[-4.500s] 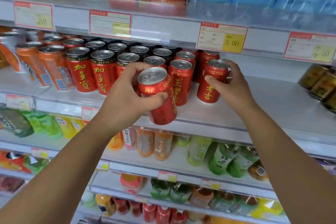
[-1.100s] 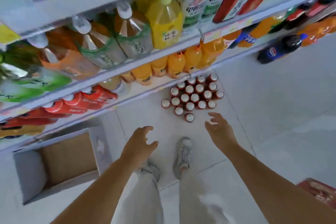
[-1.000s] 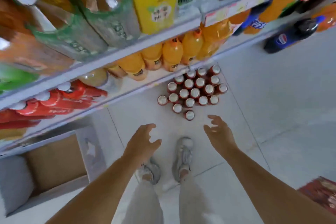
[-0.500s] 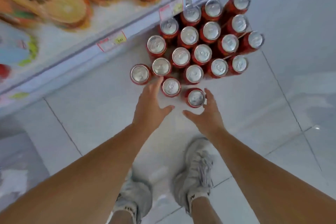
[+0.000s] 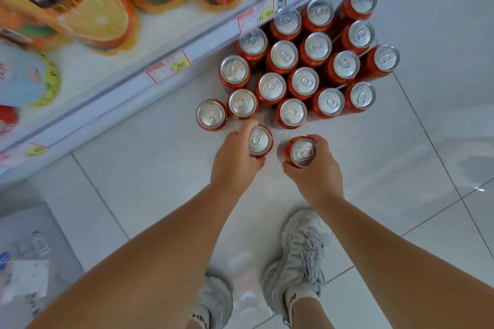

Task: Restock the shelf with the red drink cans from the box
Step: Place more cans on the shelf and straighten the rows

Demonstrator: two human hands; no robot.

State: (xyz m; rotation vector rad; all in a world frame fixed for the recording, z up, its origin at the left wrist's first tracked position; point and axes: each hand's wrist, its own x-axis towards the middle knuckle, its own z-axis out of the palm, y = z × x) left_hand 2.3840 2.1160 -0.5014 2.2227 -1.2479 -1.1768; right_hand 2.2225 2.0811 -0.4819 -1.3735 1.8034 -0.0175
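Left hand (image 5: 235,160) wrapped around red drink can (image 5: 258,141), just in front of can cluster (image 5: 304,61). Right hand (image 5: 315,168) gripping second red can (image 5: 302,153), beside first one, also just in front of cluster. Cluster stands upright on white tiled floor (image 5: 427,141), silver tops up, back row touching bottom shelf edge (image 5: 133,93). Orange juice bottles (image 5: 93,8) on shelf behind cluster. Grey sneakers (image 5: 302,256) on floor, well in front of cluster.

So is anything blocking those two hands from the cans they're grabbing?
Nothing visible does. The left hand already wraps one red can, the right hand another, both at the cluster's near edge.
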